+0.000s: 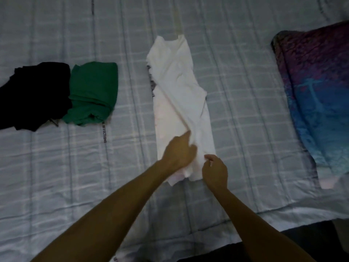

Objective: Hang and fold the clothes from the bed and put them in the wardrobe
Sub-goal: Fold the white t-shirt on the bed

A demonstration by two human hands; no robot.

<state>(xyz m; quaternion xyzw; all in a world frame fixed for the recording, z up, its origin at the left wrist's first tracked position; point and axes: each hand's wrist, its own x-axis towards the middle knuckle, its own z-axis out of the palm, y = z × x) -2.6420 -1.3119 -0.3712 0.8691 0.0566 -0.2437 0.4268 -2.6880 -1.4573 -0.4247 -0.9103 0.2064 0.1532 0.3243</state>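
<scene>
We see the left hand (178, 151) resting on the near end of the white garment (179, 103), fingers curled into a raised crease; whether it pinches cloth we cannot tell. The right hand (215, 170), loosely curled, touches the garment's near right edge. Risk: pulling the crease could undo the long narrow fold. Left of the garment on the bed (236, 82) lie 2 folded pieces, green (93, 93) and black (35, 94).

Dark capitals printed sideways along a stripe of the checked bedsheet (56, 167) read "AFFECTION", at about eight o'clock from the white garment (181, 103), just below the green garment (94, 91). Letters before them are hidden under the green cloth.
</scene>
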